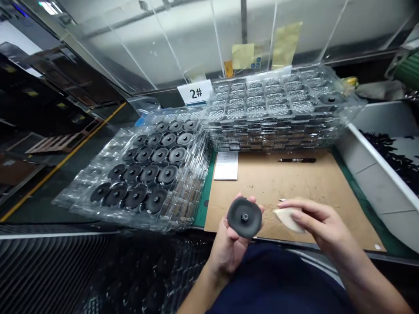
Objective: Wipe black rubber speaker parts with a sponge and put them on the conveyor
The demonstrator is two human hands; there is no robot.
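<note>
My left hand (227,244) grips a round black disc (245,216) with a small hub in its middle, holding it up by the rim just above the near edge of a brown board (294,183). My right hand (316,222) is closed on a small pale wedge-shaped piece (286,218), just right of the disc. To the left lies a stack of clear plastic trays (108,148) filled with several identical black discs (150,172).
A taller stack of clear trays (271,113) stands at the back, one black disc (331,99) in its far right pocket. A "2#" label (195,92), a white paper (226,165), a pen (296,160) and a white bin (382,165) at right surround the board.
</note>
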